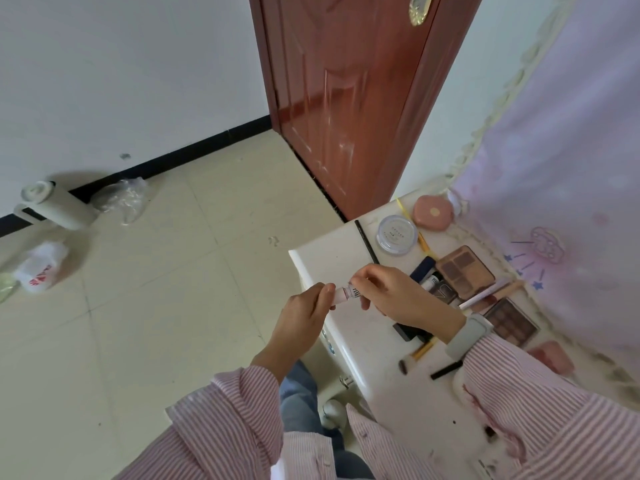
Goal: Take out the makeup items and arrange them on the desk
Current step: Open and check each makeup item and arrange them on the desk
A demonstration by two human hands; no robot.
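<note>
Pink-labelled small tube (348, 293) is pinched between left hand (304, 315) and right hand (398, 296) grips above tabletop (332, 258), beside eyeshadow palette (464, 270), powder jar (396, 234), pink compact (432, 213).

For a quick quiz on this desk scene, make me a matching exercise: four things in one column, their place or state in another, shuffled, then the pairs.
1. small tube
2. round clear jar
3. pink case
4. white roll

a. on the floor by the wall
b. held between both hands
c. far end of the desk, by the curtain
d. on the desk beside a black pencil

Pairs: 1-b, 2-d, 3-c, 4-a
</note>
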